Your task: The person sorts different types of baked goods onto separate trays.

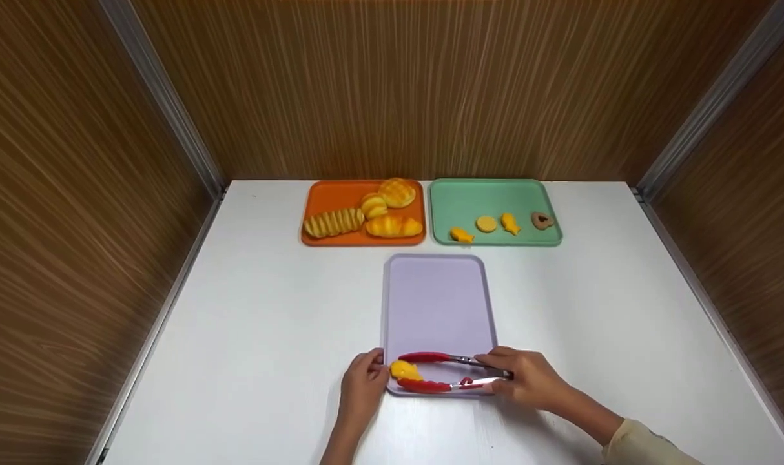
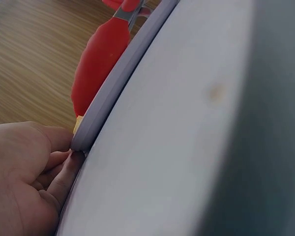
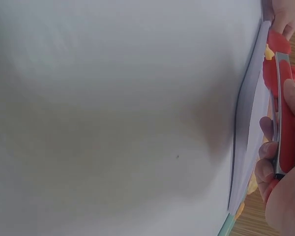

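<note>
My right hand [image 1: 527, 381] grips a pair of red-tipped metal tongs [image 1: 431, 387] by the handles, low over the near end of the lilac tray [image 1: 438, 297]. The tongs' two red tips are spread apart. Between them, closest to the nearer tip, lies a yellow fish-shaped piece [image 1: 403, 369] by the tray's near left corner. At that corner my left hand [image 1: 364, 382] holds the rim, with fingertips pinching its edge in the left wrist view. From the right wrist, the tongs [image 3: 287, 113] run along my palm with fingers wrapped round them.
Behind the lilac tray, an orange tray [image 1: 327, 191] carries several toy breads, including a croissant [image 1: 394, 226]. Beside it a green tray [image 1: 482, 197] holds two fish pieces, a round yellow biscuit [image 1: 486, 224] and a brown ring-like piece [image 1: 542, 221]. Wood-grain walls [image 1: 392, 90] enclose the white table [image 1: 269, 310].
</note>
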{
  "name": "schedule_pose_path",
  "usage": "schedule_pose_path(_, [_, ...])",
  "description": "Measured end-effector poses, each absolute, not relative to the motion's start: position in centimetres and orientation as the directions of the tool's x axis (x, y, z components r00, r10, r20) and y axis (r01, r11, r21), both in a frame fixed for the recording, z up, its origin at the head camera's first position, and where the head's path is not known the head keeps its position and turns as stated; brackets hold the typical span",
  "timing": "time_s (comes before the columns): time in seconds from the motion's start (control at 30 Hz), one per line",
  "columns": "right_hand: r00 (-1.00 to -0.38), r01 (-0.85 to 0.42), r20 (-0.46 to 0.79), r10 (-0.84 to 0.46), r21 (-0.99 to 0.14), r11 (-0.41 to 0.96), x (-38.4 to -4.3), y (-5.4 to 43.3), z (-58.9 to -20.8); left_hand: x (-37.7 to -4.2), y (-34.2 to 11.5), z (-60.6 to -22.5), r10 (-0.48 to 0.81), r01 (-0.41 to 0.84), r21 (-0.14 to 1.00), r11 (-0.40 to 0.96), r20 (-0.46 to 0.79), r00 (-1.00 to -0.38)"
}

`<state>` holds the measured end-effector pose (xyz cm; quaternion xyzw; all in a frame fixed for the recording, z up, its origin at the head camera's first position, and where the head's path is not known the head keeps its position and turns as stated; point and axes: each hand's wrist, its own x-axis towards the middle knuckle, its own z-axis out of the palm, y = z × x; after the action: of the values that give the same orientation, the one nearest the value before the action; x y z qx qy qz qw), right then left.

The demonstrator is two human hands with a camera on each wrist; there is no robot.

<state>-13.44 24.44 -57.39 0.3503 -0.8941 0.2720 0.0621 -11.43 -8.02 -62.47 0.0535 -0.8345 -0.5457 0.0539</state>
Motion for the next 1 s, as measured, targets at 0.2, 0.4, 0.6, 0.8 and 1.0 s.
schedule_pose_path(0.2, [-0.756, -0.651, 0.313, -0.575, -0.443, 0.616, -13.08, 24.57, -57.50, -11.37, -7.98, -62.58, -0.148, -0.044, 0.915, 0.400, 0.017, -0.989])
schedule_pose_path(0.4, [-0.759, -0.646, 0.300, -0.578, -0.454, 0.613, -12.97, 24.23, -57.26, -11.33, -8.11, -62.50, -0.150, -0.035, 0.925, 0.379, 0.024, -0.988])
schedule_pose_path(0.6, [-0.709, -0.706, 0.363, -0.605, -0.375, 0.601, -13.13, 23.70, -57.20, -11.50, -8.05, -62.49, -0.146, -0.021, 0.921, 0.388, 0.039, -0.989])
schedule_pose_path(0.8, [-0.688, -0.722, 0.418, -0.593, -0.317, 0.614, -13.41, 23.70, -57.61, -11.54, -8.11, -62.66, -0.142, -0.005, 0.922, 0.387, 0.054, -0.988])
schedule_pose_path(1.0, [-0.690, -0.720, 0.418, -0.590, -0.319, 0.616, -13.52, 24.04, -57.93, -11.50, -8.15, -62.61, -0.146, -0.021, 0.923, 0.384, 0.038, -0.989])
